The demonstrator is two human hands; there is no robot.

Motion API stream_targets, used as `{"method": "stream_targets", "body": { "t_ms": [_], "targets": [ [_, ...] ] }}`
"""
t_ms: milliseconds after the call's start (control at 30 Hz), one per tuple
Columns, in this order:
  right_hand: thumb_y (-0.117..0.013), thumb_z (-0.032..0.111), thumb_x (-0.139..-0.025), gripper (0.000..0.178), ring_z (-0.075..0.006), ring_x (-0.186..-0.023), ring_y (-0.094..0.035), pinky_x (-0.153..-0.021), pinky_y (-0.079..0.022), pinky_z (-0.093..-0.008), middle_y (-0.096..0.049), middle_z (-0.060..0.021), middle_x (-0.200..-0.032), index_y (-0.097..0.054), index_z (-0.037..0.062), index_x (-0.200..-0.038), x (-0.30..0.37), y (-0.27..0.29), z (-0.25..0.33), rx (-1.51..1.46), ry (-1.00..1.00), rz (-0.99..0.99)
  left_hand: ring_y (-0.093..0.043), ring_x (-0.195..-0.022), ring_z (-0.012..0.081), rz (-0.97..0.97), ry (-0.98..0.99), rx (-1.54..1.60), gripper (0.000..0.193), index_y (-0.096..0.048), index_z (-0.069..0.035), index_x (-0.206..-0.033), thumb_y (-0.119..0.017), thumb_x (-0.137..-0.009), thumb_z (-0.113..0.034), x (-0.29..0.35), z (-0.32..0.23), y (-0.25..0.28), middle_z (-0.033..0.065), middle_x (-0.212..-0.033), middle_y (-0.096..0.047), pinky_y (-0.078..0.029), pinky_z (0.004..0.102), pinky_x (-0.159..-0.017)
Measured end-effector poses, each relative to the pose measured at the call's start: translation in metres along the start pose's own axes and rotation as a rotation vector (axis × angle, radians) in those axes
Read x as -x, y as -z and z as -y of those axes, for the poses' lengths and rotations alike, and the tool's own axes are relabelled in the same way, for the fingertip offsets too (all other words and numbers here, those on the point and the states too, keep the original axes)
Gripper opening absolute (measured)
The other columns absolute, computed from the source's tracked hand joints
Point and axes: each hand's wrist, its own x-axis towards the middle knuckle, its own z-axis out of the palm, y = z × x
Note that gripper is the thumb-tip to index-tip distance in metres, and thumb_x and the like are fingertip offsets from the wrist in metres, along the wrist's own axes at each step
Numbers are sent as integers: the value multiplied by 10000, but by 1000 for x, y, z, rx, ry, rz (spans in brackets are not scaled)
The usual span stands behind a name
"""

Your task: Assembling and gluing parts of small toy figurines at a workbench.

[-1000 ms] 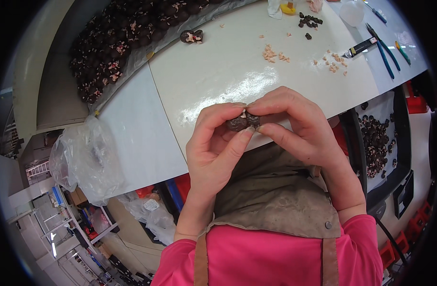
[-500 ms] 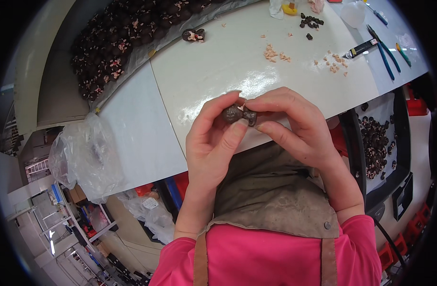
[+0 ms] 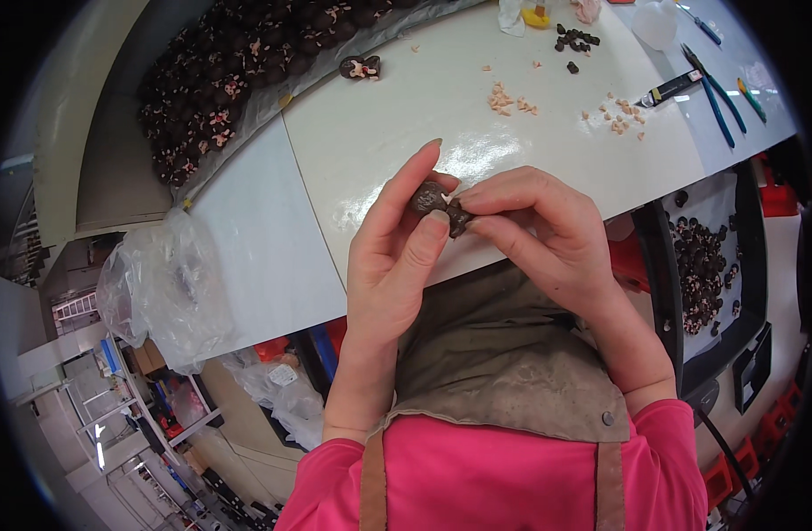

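Note:
Above the near part of the white tabletop (image 3: 397,124), both hands meet around a small dark brown figurine (image 3: 431,199) with a rounded lump and a smaller knob. My left hand (image 3: 390,243) grips the rounded lump between its thumb and curled fingers. With thumb and forefinger, my right hand (image 3: 548,230) pinches the smaller end at the right. A pale bit shows between the two lumps; the fingertips hide part of the piece. A similar dark figurine with pale pink parts (image 3: 360,67) lies farther off on the table.
Several dark figurines fill a lined bin (image 3: 211,97) at far left. Small pale pieces (image 3: 503,99) and dark pieces (image 3: 576,40) lie on the table. At right are a utility knife (image 3: 672,89), pliers (image 3: 714,97) and a black tray (image 3: 751,239) of small figurines. A plastic bag (image 3: 162,283) hangs at left.
The figurine has been tilted slightly, and its right end now points lower. My left forefinger has lifted and straightened upward. My right fingers still pinch the smaller end.

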Motion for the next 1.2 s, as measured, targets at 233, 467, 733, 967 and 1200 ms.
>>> {"method": "stream_targets", "body": {
  "t_ms": [233,467,733,967,1200],
  "targets": [
    [-580,-119,-821,208,-181,-947,-613,-799,-522,-277,-609,-118,-1012,-611,-15,-999,0,5,-1,-28,22,22,-486,-933,64,-1,34,-58,480,-389,-29,-1389,-528,-933,-79,0,-1,-2,44,-1154,-523,-402,204,-842],
    [-608,-104,-807,182,-180,-942,-614,-786,-526,-265,-607,-119,-1009,-609,-4,-959,0,-2,-1,34,98,-2,-536,-1085,165,-76,-13,70,365,-446,-12,-1284,-522,-939,-106,2,1,-7,123,-1159,-559,-425,306,-957],
    [-631,-92,-796,184,-178,-927,-606,-782,-502,-272,-611,-103,-994,-600,5,-949,0,-2,0,245,221,-32,-543,-1090,182,-80,51,72,322,-456,-2,-1239,-516,-941,-110,2,-5,-6,146,-1152,-576,-430,320,-961],
    [-618,-83,-808,162,-156,-909,-603,-769,-494,-255,-609,-92,-980,-595,-15,-954,1,-1,6,126,30,-30,-543,-1088,177,-45,95,89,334,-466,4,-1251,-515,-943,-115,3,-7,-5,131,-1154,-578,-433,315,-959],
    [-619,-88,-803,160,-148,-885,-610,-746,-506,-242,-606,-96,-973,-597,-22,-947,1,-2,4,126,-3,-21,-546,-1085,178,-45,95,70,330,-475,8,-1241,-520,-941,-119,4,-10,-5,132,-1148,-578,-440,320,-957]
  ]
}}
